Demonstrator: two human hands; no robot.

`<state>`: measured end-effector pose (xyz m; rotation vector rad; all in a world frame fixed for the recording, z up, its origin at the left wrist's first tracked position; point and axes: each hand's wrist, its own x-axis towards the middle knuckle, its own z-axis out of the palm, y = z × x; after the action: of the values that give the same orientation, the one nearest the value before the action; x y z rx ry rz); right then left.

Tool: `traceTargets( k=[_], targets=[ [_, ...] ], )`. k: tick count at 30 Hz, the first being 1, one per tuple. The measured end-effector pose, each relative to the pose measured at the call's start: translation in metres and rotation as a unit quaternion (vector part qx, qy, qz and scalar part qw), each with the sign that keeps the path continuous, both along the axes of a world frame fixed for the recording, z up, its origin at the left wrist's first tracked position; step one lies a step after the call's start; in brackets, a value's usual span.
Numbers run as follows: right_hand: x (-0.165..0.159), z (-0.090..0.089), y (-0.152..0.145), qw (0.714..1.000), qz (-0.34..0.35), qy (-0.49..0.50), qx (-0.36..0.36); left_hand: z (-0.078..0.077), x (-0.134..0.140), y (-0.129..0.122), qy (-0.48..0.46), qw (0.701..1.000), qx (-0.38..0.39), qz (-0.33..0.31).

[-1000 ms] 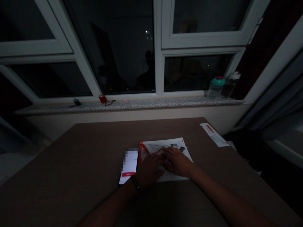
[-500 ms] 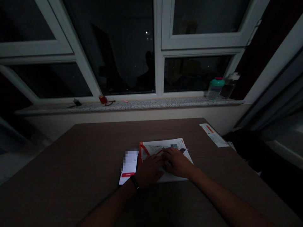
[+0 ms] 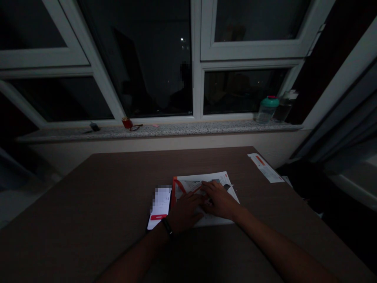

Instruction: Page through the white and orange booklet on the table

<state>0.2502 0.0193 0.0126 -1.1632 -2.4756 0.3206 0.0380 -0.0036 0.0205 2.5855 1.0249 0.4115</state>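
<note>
A flat white printed booklet [image 3: 222,177], with an orange left edge and grey pictures, lies on the brown table [image 3: 97,196]. My left hand [image 3: 186,212], a dark band on its wrist, rests on its left half with the fingers stretched out. On its right half lies my right hand [image 3: 218,200], fingers spread a little and pointing left towards the other hand. The fingertips of both hands come close together near the booklet's middle. Dim light hides whether anything small is under them. A lit phone [image 3: 160,208] lies just left of the booklet, beside my left wrist.
A printed paper strip [image 3: 265,168] lies at the table's right edge. Along the granite windowsill [image 3: 182,128] stand a teal-lidded shaker bottle [image 3: 268,110], a clear bottle [image 3: 285,106], a small red jar [image 3: 127,123] and a small dark bottle [image 3: 94,126].
My right hand's fingers have shifted very slightly on the booklet. My left hand stays in place, and the number on the phone screen differs.
</note>
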Motion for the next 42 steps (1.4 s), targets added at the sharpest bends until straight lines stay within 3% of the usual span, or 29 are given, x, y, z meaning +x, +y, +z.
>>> traceTargets(
  k=[30,42],
  targets=[
    [0.001,-0.009,-0.01,0.998,-0.063,0.019,-0.02,-0.003,0.001,-0.001,-0.002,0.999,-0.01,0.031],
    [0.006,-0.011,0.0,0.999,-0.028,0.029,-0.023,-0.004,0.001,-0.001,-0.007,1.0,0.001,0.026]
  ],
)
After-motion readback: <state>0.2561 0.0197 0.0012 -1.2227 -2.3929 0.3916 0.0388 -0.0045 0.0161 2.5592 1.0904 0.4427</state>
